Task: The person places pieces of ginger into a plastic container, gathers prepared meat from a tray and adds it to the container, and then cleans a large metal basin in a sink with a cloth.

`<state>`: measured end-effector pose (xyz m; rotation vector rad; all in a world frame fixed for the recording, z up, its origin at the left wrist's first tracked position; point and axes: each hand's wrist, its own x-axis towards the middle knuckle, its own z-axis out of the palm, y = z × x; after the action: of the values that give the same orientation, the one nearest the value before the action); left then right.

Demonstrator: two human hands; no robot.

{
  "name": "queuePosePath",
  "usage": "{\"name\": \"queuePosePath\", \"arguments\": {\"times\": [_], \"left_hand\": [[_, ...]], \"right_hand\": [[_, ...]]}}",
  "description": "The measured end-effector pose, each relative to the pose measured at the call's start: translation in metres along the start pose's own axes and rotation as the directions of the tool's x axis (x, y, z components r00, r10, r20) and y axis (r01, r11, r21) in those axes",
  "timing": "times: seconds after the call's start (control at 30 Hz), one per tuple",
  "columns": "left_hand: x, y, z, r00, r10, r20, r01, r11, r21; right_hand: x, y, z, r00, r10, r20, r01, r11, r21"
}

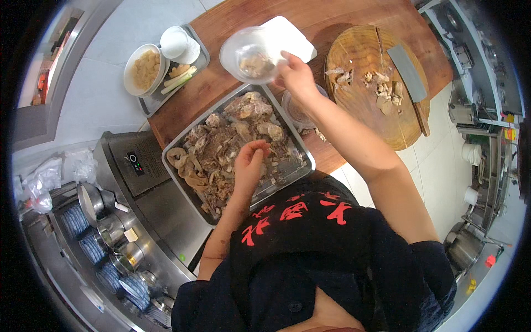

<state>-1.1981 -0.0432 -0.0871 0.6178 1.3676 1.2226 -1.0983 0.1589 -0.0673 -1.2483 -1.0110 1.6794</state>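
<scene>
My right hand (295, 74) grips the rim of a clear plastic bowl (232, 52), blurred by motion. Some pieces of cooked meat (255, 64) lie in it. The bowl overlaps a white, overexposed flat object (290, 35) on the wooden table (232, 18). Over a metal tray (309, 162) of cooked meat and offal (232, 137) is my left hand (249, 164), its fingers curled. Whether they hold a scrap cannot be made out. A second clear container (300, 114) sits under my right forearm, partly hidden.
A round wooden chopping block (352, 112) at the right holds chopped meat (388, 93) and a cleaver (408, 72). Back left, a small tray (203, 41) bears a bowl of pale pieces (145, 70), white cups (178, 43) and scallion (178, 81). Stacked blue-patterned dishes (93, 247) fill the lower-left counter.
</scene>
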Motion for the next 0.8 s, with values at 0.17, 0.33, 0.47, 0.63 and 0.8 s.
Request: {"name": "queuePosePath", "arguments": {"times": [0.17, 0.33, 0.47, 0.63, 0.8], "left_hand": [[0.002, 0.006, -0.003, 1.0, 0.006, -0.007, -0.006, 1.0, 0.023], [-0.004, -0.011, -0.02, 0.997, -0.01, -0.083, 0.008, 1.0, -0.023], [-0.003, -0.017, -0.025, 0.998, -0.028, -0.061, 0.026, 0.999, -0.033], [0.0, -0.015, -0.018, 1.0, -0.017, -0.02, 0.016, 1.0, -0.022], [-0.003, -0.011, -0.002, 0.998, 0.048, 0.035, -0.047, 0.999, -0.014]], "right_hand": [[0.054, 0.023, 0.004, 0.985, -0.17, -0.04, 0.152, 0.946, -0.287], [-0.037, 0.03, -0.047, 0.991, -0.116, 0.06, 0.129, 0.943, -0.308], [-0.11, 0.068, -0.115, 0.989, 0.149, 0.004, -0.144, 0.964, -0.225], [-0.124, 0.07, -0.126, 0.933, 0.307, -0.19, -0.34, 0.923, -0.18], [-0.086, 0.086, -0.107, 0.9, 0.343, -0.268, -0.351, 0.936, 0.019]]}}
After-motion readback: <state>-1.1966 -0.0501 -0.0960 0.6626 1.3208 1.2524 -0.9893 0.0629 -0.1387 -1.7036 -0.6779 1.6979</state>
